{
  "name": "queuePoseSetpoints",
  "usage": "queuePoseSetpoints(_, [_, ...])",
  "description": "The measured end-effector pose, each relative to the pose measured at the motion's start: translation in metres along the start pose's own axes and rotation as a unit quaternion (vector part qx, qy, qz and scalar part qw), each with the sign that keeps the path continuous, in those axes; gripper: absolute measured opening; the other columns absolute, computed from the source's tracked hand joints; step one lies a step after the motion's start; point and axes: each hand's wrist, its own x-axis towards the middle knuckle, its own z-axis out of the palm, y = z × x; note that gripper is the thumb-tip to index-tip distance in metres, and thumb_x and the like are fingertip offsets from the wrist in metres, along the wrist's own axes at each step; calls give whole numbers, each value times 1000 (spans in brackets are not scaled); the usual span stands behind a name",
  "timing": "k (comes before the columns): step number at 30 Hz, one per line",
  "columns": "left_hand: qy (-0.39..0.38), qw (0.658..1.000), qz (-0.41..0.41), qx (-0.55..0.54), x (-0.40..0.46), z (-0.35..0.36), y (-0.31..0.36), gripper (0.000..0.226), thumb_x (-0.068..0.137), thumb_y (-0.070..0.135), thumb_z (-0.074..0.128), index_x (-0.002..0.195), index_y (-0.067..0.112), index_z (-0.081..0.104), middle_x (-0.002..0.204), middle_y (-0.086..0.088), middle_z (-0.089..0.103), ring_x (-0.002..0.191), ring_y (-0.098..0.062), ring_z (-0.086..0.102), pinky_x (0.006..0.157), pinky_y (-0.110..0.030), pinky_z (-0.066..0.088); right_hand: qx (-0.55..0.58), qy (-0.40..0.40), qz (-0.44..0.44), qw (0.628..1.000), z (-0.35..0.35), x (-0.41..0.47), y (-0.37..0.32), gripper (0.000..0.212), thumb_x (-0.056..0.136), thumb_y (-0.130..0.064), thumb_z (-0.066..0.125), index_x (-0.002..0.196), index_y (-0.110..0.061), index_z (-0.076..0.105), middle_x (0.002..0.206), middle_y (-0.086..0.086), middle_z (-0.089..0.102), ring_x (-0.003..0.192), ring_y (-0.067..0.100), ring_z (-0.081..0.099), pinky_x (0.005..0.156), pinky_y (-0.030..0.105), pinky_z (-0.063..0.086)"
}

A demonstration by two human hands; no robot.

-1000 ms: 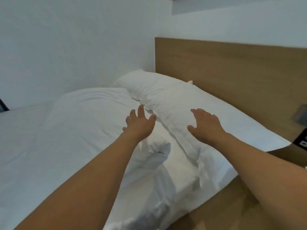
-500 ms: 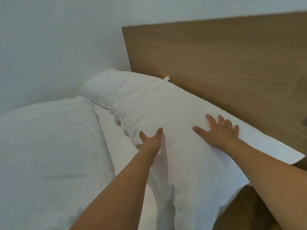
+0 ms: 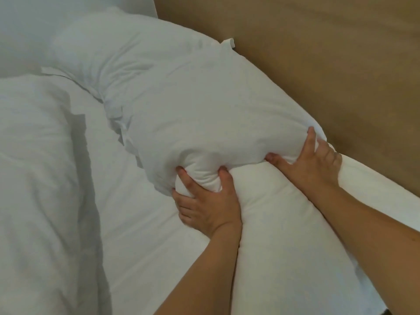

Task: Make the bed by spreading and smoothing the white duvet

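The white duvet (image 3: pixel 38 178) lies bunched and creased over the left side of the bed. A big white pillow (image 3: pixel 204 105) lies along the headboard. My left hand (image 3: pixel 204 201) grips the pillow's near lower edge, with fingers and thumb dug into the fabric. My right hand (image 3: pixel 311 160) grips the same pillow close to the headboard, its fingers curled into the filling. The pillow bulges and creases between both hands. A second pillow (image 3: pixel 109 48) lies farther back at the bed's head.
The wooden headboard (image 3: pixel 318 53) runs along the right. A bare white sheet (image 3: pixel 145 235) shows between the duvet and the pillow. A white wall (image 3: pixel 34 19) stands at the far left.
Both hands went from flat on the pillow to gripping it, bunching the fabric. The view has moved closer and lower over the pillow.
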Motion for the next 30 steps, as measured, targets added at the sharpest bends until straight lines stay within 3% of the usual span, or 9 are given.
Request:
queuePoseSetpoints(5, [-14, 1000, -6, -10, -1, -6, 2, 94, 69, 85, 34, 149, 42, 10, 143, -15, 37, 128, -34, 41, 105, -50, 31, 7, -20, 5, 1000, -10, -2, -1, 126, 47, -104, 26, 145, -23, 21, 144, 16, 34, 135, 35, 29, 113, 48, 18])
queuePoseSetpoints(7, [-74, 997, -24, -27, -1, -22, 3, 93, 70, 86, 37, 148, 48, 5, 138, -15, 39, 122, -36, 45, 103, -49, 34, -4, -48, 15, 999, -25, -6, -4, 124, 49, -103, 31, 137, -17, 34, 141, 14, 43, 131, 35, 38, 108, 49, 25])
queuePoseSetpoints(11, [-218, 964, -99, -116, 9, -74, 13, 82, 80, 69, 54, 144, 53, 5, 130, -16, 51, 110, -37, 54, 92, -42, 43, 12, -64, -10, 998, -72, -21, -22, 85, 69, -91, 39, 118, -23, 53, 119, 4, 65, 109, 30, 59, 94, 43, 37])
queuePoseSetpoints(13, [-234, 944, -136, -188, 14, -102, 26, 76, 86, 53, 59, 145, 51, 12, 133, -10, 52, 106, -31, 53, 94, -41, 43, 53, -34, -29, 998, -103, -36, -40, 57, 83, -76, 42, 102, -25, 58, 107, 3, 69, 97, 28, 61, 88, 41, 40])
queuePoseSetpoints(16, [-241, 925, -158, -249, 24, -143, 48, 68, 89, 31, 61, 147, 34, 26, 128, -4, 51, 101, -24, 48, 89, -33, 38, 110, 29, -36, 993, -154, -62, -67, 41, 92, -60, 44, 88, -22, 60, 97, 4, 70, 90, 29, 62, 85, 41, 45])
queuePoseSetpoints(19, [-262, 914, -133, -279, 33, -184, 63, 53, 87, 18, 60, 137, 18, 44, 123, -6, 59, 99, -25, 56, 89, -33, 45, 119, 88, -45, 988, -207, -88, -90, 39, 94, -52, 46, 72, -20, 50, 82, 4, 65, 79, 28, 57, 77, 38, 43])
queuePoseSetpoints(23, [-274, 909, -83, -304, 42, -251, 81, 46, 86, 15, 55, 132, 16, 48, 121, -3, 59, 100, -24, 58, 87, -32, 46, 152, 143, -65, 976, -273, -134, -122, 38, 95, -47, 48, 73, -16, 52, 69, -4, 52, 74, 27, 52, 75, 37, 39])
queuePoseSetpoints(26, [-261, 908, -9, -328, 50, -309, 91, 44, 89, 13, 52, 133, 16, 50, 123, -1, 58, 99, -21, 55, 80, -28, 40, 180, 189, -79, 962, -309, -177, -141, 36, 95, -49, 47, 83, -17, 56, 78, -2, 52, 77, 25, 47, 79, 38, 41])
queuePoseSetpoints(30, [-214, 904, 106, -354, 66, -407, 84, 27, 91, 5, 49, 85, 32, 50, 85, 14, 49, 93, -16, 48, 83, -27, 39, 239, 241, -83, 937, -334, -247, -176, 38, 95, -52, 47, 87, -15, 57, 85, 1, 52, 79, 25, 46, 76, 35, 37])
